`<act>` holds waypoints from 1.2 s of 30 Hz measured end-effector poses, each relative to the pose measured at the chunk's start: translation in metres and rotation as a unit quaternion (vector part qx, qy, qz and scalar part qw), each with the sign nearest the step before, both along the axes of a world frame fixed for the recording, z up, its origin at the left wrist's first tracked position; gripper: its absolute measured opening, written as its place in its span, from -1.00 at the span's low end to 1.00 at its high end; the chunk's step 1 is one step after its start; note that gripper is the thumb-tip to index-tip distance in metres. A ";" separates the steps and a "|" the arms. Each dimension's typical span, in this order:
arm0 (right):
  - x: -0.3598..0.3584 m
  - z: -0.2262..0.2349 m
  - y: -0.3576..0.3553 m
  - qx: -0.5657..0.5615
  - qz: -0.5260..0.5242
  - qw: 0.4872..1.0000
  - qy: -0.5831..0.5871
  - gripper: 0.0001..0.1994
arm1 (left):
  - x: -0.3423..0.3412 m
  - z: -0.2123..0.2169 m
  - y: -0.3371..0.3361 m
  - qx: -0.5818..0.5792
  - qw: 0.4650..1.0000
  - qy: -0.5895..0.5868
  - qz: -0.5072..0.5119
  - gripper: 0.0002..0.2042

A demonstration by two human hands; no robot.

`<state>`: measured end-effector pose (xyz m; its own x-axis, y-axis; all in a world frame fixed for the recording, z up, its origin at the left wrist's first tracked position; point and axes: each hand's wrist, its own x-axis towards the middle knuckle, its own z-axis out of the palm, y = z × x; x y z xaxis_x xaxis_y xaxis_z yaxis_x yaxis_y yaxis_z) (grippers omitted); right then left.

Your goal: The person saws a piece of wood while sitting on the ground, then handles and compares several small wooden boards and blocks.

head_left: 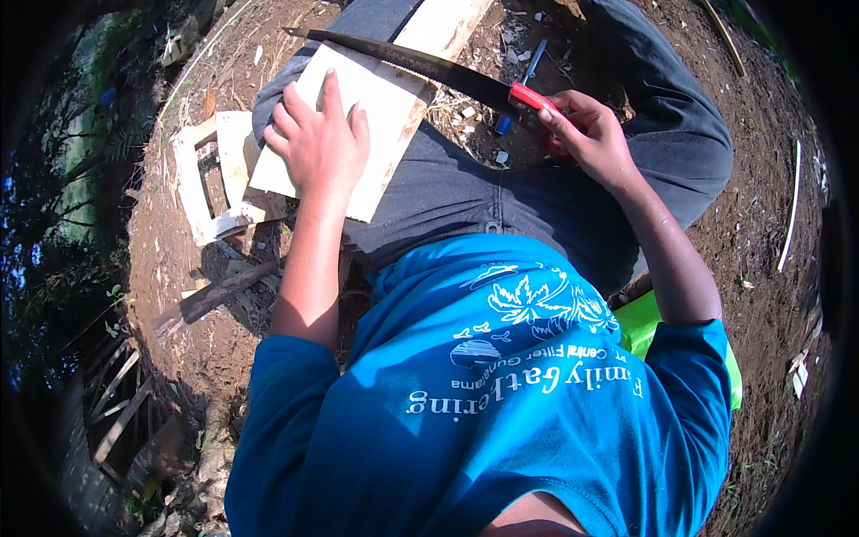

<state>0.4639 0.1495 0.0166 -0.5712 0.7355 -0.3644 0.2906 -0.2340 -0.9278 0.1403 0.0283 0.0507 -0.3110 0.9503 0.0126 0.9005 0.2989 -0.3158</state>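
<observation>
A pale wooden board (389, 148) lies slanted across my lap, its near end over my left thigh. My left hand (324, 134) presses flat on its face with the fingers spread. In my right hand (586, 134) is the red handle of a hand saw (447, 73), the fingers wrapped round it. The dark blade stretches leftward across the board, toothed edge toward me, its tip past the board's left side. Whether the teeth sit in a cut I cannot tell.
Left of my leg stands a small pale wooden frame (215, 224), with a dark stick (215, 295) nearer me. A blue pen-like tool (534, 63) and wood chips lie on the soil between my legs. Something bright green (640, 327) shows by my right hip.
</observation>
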 end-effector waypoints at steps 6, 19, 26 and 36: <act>0.005 -0.006 -0.009 -0.013 -0.010 1.000 -0.005 -0.71 | -0.001 0.000 -0.001 0.020 1.000 -0.017 -0.010 -0.40; 0.000 -0.014 -0.006 -0.028 0.002 0.999 0.026 -0.72 | -0.003 -0.002 0.000 0.016 1.000 -0.023 0.003 -0.43; 0.000 -0.006 -0.005 -0.022 0.003 1.000 0.018 -0.71 | -0.004 -0.004 0.001 0.018 0.999 -0.027 0.003 -0.42; 0.005 -0.002 0.003 -0.058 0.019 0.998 0.016 -0.69 | -0.005 -0.006 0.001 0.016 0.999 -0.028 0.008 -0.41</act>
